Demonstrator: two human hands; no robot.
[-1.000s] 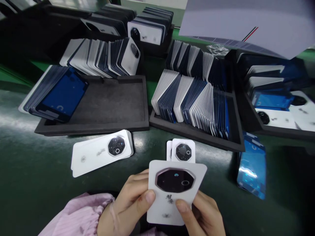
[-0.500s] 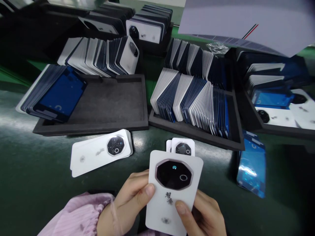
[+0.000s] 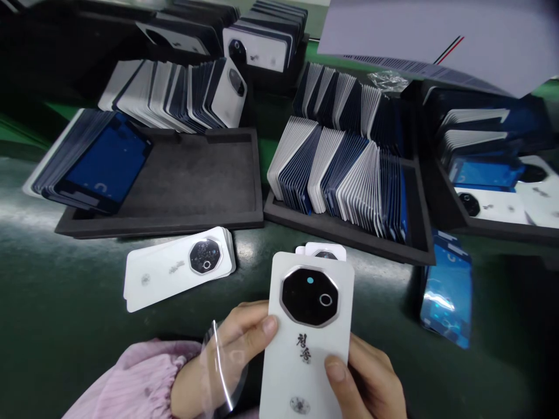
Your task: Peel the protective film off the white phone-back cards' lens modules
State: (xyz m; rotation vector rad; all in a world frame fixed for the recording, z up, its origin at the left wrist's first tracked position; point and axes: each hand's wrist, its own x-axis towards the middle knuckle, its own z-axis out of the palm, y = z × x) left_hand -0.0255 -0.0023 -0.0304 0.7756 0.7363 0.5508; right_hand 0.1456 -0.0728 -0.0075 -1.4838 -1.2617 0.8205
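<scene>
A white phone back cover with a black octagonal camera window faces me, upright and slightly tilted. My left hand grips its left edge, thumb on the front. On the lower right side my right hand holds it, thumb pressed on the face. A curved piece of clear film shows over my left hand and wrist; whether it is attached to anything I cannot tell. Behind the held cover, more white covers lie partly hidden. To the left lies a small stack of white back covers.
A black foam tray at left has blue-filmed covers leaning in it. Another foam tray holds rows of upright covers. Blue-filmed pieces lie at right, below a third tray. A white sheet stands at the back.
The cover has turned more squarely toward me and risen slightly. Clear film by my left wrist now shows plainly. My right thumb has shifted a little to the right.
</scene>
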